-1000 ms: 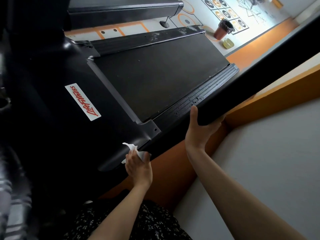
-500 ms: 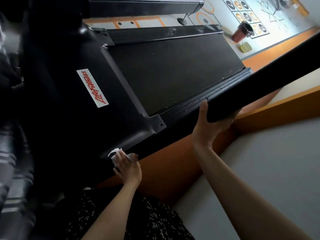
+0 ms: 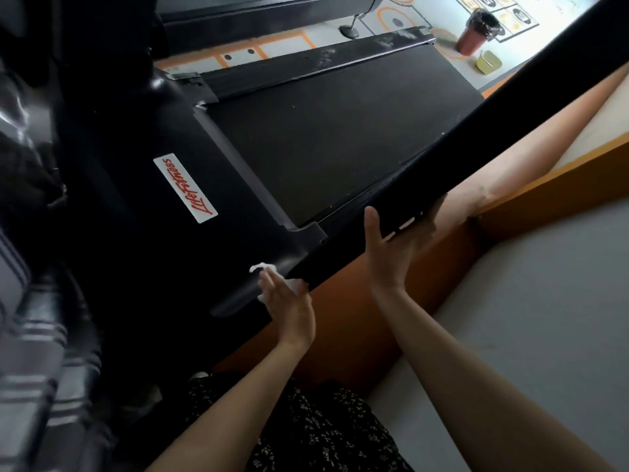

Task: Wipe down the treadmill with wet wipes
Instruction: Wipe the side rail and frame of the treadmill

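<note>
The black treadmill fills the view, with its belt (image 3: 340,141) in the middle and a motor cover (image 3: 143,206) carrying a white and red label. My left hand (image 3: 289,301) holds a crumpled white wet wipe (image 3: 262,267) and presses it on the cover's near edge, beside the start of the side rail (image 3: 371,195). My right hand (image 3: 394,247) grips the end of the black handrail (image 3: 510,107), thumb on the near side and fingers wrapped underneath.
An orange strip of floor (image 3: 360,321) and a grey wall surface (image 3: 531,335) lie to the right. A second treadmill (image 3: 258,15) stands beyond. A dark red bin (image 3: 473,32) and a yellow-green tub (image 3: 488,61) sit on the patterned floor at the top right.
My left hand has slid the wipe back and forth along the cover's near edge and is now closer to the side rail. My right hand has stayed on the handrail.
</note>
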